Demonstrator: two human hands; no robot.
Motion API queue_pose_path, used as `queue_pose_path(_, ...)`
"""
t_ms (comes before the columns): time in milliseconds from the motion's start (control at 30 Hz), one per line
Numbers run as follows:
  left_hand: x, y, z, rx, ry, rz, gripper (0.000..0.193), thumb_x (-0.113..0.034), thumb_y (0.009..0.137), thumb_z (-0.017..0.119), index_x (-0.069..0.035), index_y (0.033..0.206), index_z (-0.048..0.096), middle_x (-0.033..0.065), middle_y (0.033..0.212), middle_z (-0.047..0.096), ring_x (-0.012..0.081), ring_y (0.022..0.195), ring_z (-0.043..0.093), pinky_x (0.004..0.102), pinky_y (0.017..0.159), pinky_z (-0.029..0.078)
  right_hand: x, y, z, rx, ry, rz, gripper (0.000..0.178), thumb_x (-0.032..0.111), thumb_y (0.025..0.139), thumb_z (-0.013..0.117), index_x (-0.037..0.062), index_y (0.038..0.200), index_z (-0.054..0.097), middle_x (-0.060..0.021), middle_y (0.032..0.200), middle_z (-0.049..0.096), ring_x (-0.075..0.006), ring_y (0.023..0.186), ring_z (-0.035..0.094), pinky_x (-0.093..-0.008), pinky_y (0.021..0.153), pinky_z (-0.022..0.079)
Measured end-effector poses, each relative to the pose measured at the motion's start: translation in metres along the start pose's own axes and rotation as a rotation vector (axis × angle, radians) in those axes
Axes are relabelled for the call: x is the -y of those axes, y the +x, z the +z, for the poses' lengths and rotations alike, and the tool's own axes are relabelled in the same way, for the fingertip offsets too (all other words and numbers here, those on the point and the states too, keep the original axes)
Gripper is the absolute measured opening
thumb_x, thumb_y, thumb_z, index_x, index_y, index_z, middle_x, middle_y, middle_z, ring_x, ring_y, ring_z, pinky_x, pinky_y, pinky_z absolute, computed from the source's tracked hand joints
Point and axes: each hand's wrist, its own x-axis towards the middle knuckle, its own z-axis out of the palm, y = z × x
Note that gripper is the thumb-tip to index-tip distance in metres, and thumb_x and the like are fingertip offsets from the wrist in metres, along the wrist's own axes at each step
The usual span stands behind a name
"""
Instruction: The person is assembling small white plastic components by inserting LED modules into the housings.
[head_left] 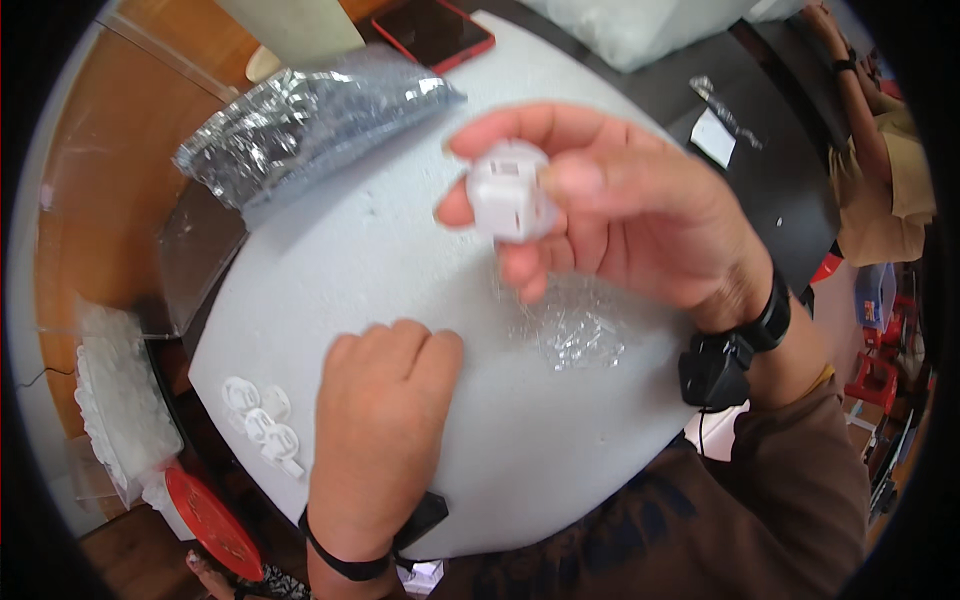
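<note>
My right hand (640, 200) is raised over the white table. It pinches a small white plastic housing (508, 195) with slots between thumb and fingers. My left hand (388, 390) rests low over the table with its back up and its fingers curled in; whatever they may hold is hidden. Beside it on the left lie several round white plastic parts (260, 425). Under my right hand is a pile of small clear, shiny pieces (580, 335), too fine to name exactly.
A silver bag (310, 130) lies across the table's far left, near a red-edged phone (433, 32). To the left stands a clear bag of white parts (120, 400), above a red round lid or tray (212, 523). Another person's arm (860, 110) shows at far right.
</note>
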Motion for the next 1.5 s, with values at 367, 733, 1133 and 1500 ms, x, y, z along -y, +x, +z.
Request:
queue_pose_path(367,-0.009,-0.003,-0.006,0.001,0.025,0.010,0.008,-0.002,0.068,0.053,-0.005,0.074,0.048,0.0075,0.067,0.044,0.0235,0.061,0.049,0.0341,0.057,0.036,0.004,-0.011,0.012,0.070,0.166,0.099,0.041,0.013,0.085,0.059,-0.0005,0.123,0.049,-0.0126,0.109,0.061,-0.0186,0.082,0.064,-0.0310,0.079,0.051)
queue_pose_path(733,-0.009,-0.007,-0.019,0.011,-0.112,-0.051,0.011,0.000,0.069,0.055,-0.003,0.079,0.052,0.0099,0.072,0.049,0.0272,0.064,0.051,0.0363,0.060,0.042,0.001,-0.010,0.011,0.053,0.149,0.072,0.044,0.012,0.080,0.062,-0.0011,0.121,0.050,-0.0239,0.111,0.058,-0.0238,0.078,0.066,-0.0350,0.072,0.054)
queue_pose_path(1133,-0.013,-0.012,-0.037,-0.430,-1.622,-0.339,0.013,0.005,0.082,0.057,0.004,0.095,0.058,0.0128,0.086,0.062,0.0123,0.064,0.058,0.0226,0.060,0.048,-0.002,-0.012,0.019,0.012,0.153,0.133,0.043,0.011,0.078,0.065,-0.0023,0.117,0.052,-0.0260,0.110,0.058,-0.0268,0.078,0.066,-0.0376,0.070,0.056)
queue_pose_path(1500,-0.020,-0.006,-0.032,-0.504,-1.386,-0.445,0.014,-0.007,0.084,0.058,0.001,0.095,0.056,0.0101,0.081,0.058,0.0124,0.059,0.053,0.0228,0.054,0.044,-0.003,-0.010,0.020,0.068,0.112,0.240,0.040,0.011,0.085,0.061,-0.0016,0.122,0.051,-0.0118,0.107,0.062,-0.0179,0.081,0.065,-0.0298,0.076,0.053)
